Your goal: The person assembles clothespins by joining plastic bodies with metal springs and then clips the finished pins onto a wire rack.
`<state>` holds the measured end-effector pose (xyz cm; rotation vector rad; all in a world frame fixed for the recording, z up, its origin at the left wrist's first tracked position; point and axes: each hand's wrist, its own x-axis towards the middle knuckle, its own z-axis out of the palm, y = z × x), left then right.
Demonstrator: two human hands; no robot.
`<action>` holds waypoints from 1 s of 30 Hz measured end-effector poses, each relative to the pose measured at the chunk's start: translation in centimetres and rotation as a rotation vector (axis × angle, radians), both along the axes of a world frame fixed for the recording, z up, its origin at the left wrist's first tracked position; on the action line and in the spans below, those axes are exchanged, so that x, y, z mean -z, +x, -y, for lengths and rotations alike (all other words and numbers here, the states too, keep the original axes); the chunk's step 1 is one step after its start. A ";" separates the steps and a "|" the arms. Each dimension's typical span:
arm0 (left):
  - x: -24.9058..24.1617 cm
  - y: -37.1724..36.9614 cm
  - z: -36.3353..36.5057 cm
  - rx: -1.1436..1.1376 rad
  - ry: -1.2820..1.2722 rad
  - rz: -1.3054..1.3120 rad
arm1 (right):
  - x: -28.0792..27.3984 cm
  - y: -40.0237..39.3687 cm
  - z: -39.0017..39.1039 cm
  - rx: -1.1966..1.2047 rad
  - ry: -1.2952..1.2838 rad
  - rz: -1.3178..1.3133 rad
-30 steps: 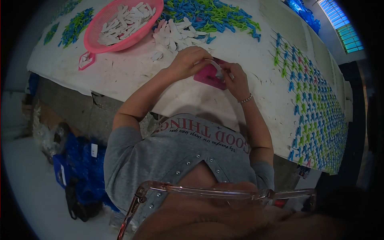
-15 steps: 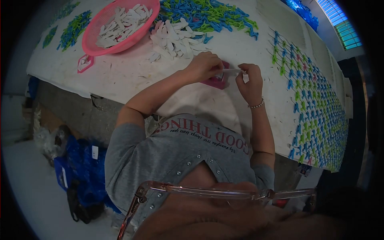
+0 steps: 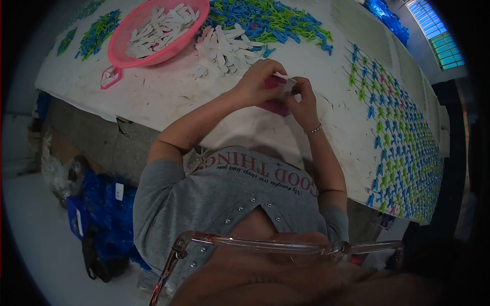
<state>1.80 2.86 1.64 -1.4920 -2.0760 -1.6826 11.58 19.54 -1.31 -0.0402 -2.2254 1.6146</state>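
Observation:
My left hand (image 3: 260, 81) is curled over a small pink tray (image 3: 274, 108) at the table's near side, thumb and fingers bent inward. Close beside it, my right hand (image 3: 304, 104) pinches, its fingertips meeting at a white strip (image 3: 290, 84) between the two hands. The strip's lower part is hidden by my fingers. A pile of similar white strips (image 3: 224, 51) lies beyond my left hand. Behind that spreads a heap of blue and green clothespins (image 3: 268, 23).
A pink basket (image 3: 115, 48) of white strips stands at the far left, with smaller heaps of clothespins (image 3: 97, 35) beyond it. Rows of clothespins (image 3: 395, 122) cover the right side of the white-covered table (image 3: 153, 94). Blue plastic bags (image 3: 109, 214) lie on the floor at left.
My right hand has moved left, towards my left hand. The white strip, stretched level between both hands before, is now bunched up between the fingertips over the pink tray.

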 end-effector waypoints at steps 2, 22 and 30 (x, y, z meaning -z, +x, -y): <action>-1.5 -0.3 0.7 0.003 -0.018 -0.092 | -0.8 0.0 0.6 0.016 0.212 0.018; 2.1 -1.0 -0.1 0.011 -0.290 -0.032 | -1.1 2.0 -1.8 0.078 0.610 -0.020; 1.3 -0.5 -2.4 0.039 -0.366 -0.086 | -2.9 3.4 -2.9 0.123 0.705 -0.072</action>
